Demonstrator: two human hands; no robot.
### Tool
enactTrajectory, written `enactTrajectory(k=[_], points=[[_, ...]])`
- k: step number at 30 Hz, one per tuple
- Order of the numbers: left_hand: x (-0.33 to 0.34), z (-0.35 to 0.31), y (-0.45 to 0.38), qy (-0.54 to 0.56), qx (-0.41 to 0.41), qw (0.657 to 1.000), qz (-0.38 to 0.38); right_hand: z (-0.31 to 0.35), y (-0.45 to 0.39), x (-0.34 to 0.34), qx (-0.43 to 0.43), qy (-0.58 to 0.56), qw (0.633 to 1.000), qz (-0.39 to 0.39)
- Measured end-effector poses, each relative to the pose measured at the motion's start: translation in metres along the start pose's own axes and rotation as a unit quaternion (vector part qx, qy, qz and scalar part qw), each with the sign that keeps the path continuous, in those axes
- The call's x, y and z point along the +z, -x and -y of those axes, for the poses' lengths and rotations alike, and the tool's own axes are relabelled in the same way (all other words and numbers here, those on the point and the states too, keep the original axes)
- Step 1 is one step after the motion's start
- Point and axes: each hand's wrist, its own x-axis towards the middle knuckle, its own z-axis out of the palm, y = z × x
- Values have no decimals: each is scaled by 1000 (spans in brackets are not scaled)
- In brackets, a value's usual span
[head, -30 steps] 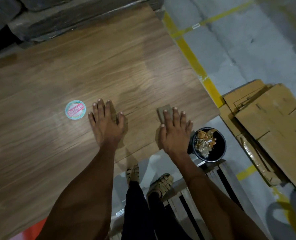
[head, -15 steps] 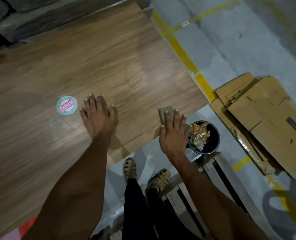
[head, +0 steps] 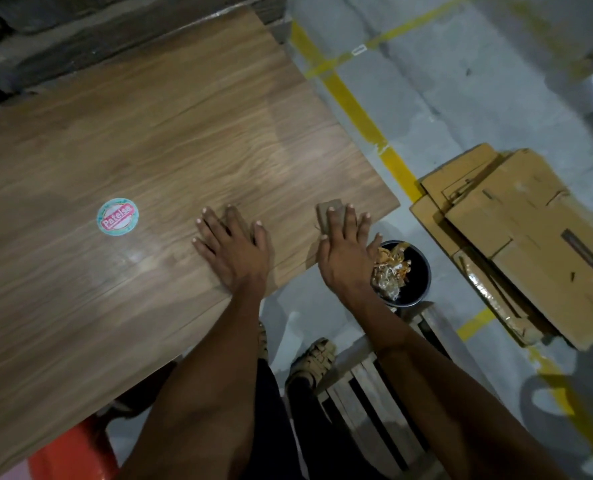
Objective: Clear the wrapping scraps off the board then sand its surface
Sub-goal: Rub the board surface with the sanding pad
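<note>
A large wood-grain board (head: 156,140) fills the left and centre of the head view. My left hand (head: 232,251) lies flat on it with fingers spread, near the front edge. My right hand (head: 347,247) presses a small brown sanding pad (head: 328,211) flat against the board's near right corner; only the pad's far end shows beyond my fingers. A round teal and pink sticker (head: 117,216) sits on the board left of my left hand. Crumpled wrapping scraps (head: 388,268) lie in a black bucket (head: 416,275) just right of my right hand.
Flattened cardboard boxes (head: 530,244) lie on the grey floor to the right, past a yellow floor line (head: 354,109). A wooden pallet (head: 374,393) and my sandalled feet (head: 316,358) are below the board's edge. A red object (head: 70,455) shows at the bottom left.
My right hand has slid the pad along the board's front edge to its right corner. My left hand has moved right, away from the sticker, and stays flat.
</note>
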Motion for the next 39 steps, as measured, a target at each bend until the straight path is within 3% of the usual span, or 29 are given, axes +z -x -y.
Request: enactTrajectory(k=[5,11,18,25,32,39], points=[[1,-1,0,10,-3,1000,2,6,3,4,-107,53,993,18],[2,-2,0,8,-2,1000,-21,3,-22,-7,5,-1,1000,-3],[1,-2,-1,-16,-4,1000,-2,32,-21,9,-80,22,996,15],[-11,5,-35,-44,17,999,7,39,-65,-8,27,-26,999,10],[-17,-2,-68,-45,15,999,27,70,-63,0,-115,28,992,49],[-12,1,-75,-17,28,999,19,75,-114,-16,16,8,999,46]])
